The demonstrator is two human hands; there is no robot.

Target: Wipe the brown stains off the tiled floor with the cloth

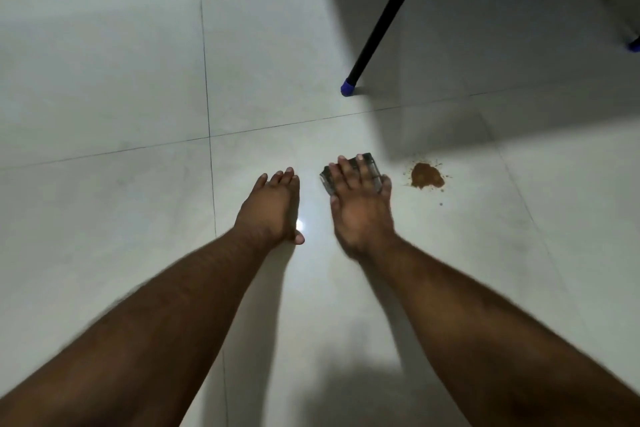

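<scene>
Glossy smooth floor tiles [104, 80]; powdery brown stain [426, 176].

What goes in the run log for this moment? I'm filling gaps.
right hand: presses cloth flat on tiled floor | left hand: flat on floor | brown stain: unwiped, right of cloth

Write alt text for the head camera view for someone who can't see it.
A person's right hand presses a grey cloth flat on the pale tiled floor, just left of a brown stain. The left hand rests flat on the floor beside it; black chair legs with blue caps stand behind.
</scene>
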